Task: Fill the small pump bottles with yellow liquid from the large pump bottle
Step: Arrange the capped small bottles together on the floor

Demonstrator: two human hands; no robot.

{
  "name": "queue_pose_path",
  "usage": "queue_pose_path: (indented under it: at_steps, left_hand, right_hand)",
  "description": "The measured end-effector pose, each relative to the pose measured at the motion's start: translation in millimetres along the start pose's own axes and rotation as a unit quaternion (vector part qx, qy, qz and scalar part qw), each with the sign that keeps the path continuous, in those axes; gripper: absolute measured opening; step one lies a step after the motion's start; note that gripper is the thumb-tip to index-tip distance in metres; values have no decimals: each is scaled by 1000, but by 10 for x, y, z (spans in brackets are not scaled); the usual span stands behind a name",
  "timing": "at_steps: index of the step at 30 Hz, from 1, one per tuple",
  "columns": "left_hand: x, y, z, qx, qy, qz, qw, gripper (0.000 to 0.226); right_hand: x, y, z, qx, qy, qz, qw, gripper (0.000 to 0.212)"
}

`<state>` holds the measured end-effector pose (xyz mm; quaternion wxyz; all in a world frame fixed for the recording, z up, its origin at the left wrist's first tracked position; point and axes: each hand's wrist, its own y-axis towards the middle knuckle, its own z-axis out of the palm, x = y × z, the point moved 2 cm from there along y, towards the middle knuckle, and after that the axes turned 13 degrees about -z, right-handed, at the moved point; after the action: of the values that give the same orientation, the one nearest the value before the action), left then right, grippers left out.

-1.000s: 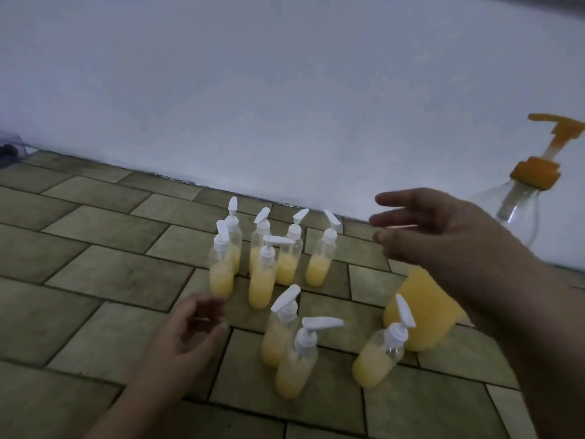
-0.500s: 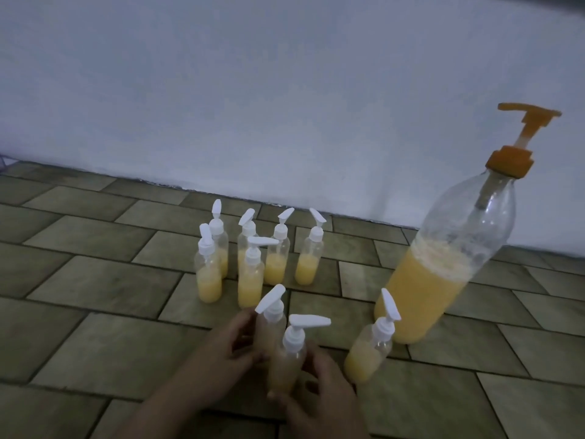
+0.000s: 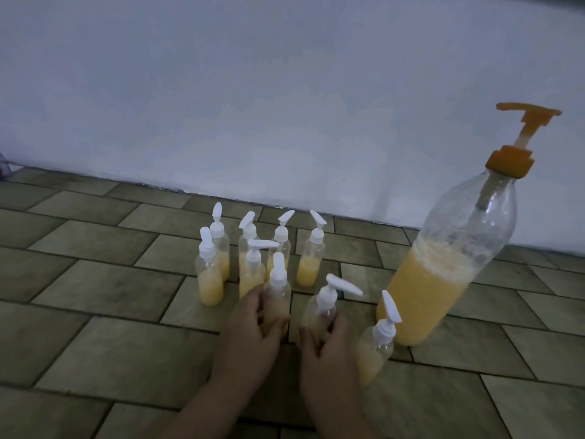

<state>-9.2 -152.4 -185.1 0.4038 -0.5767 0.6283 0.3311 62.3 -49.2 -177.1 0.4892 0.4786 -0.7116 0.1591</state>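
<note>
1. nine small pump bottles stand on the tiled floor (image 3: 104, 350), and each shows some yellow liquid in its lower part, so the filling looks mostly or wholly done; no empty one is in sight.
2. the left hand (image 3: 250, 337) is curled round the left front bottle (image 3: 278, 299), gripping its body.
3. the right hand (image 3: 329, 346) is wrapped round the right front bottle (image 3: 319, 312), just beside the first.
4. beyond the left hand's fingertips, six small bottles (image 3: 210, 280) cluster close together; a lone bottle (image 3: 376, 346) stands just right of the right hand.
5. the large pump bottle (image 3: 443, 274) stands further right of the right hand, near the wall (image 3: 285, 90), roughly half full.
6. what seems left: setting these two in with the rest, or topping up, judging by the uneven levels.
7. materials: clear, smooth plastic cylinders with white pump heads; the large one has an orange pump, foam at the liquid line, and droplets on its inner wall. the liquid is opaque and creamy; the tiles are matte and mottled.
</note>
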Motion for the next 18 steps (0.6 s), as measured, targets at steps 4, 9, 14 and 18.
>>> queue_pose_path:
  at_steps: [4, 9, 14, 18]
  left_hand:
    - [-128, 32, 121, -45, 52, 48, 996, 49]
    - [-218, 134, 249, -45, 121, 16, 991, 55]
    - [-220, 128, 299, -50, 120, -8, 991, 63]
    - [-177, 101, 330, -37, 104, -13, 994, 69]
  right_hand:
    - [78, 293, 48, -43, 11, 22, 999, 43]
    - [52, 509, 76, -45, 34, 75, 996, 39]
    - [12, 553, 82, -33, 40, 73, 996, 45]
    - [-32, 431, 131, -21, 11, 73, 997, 63]
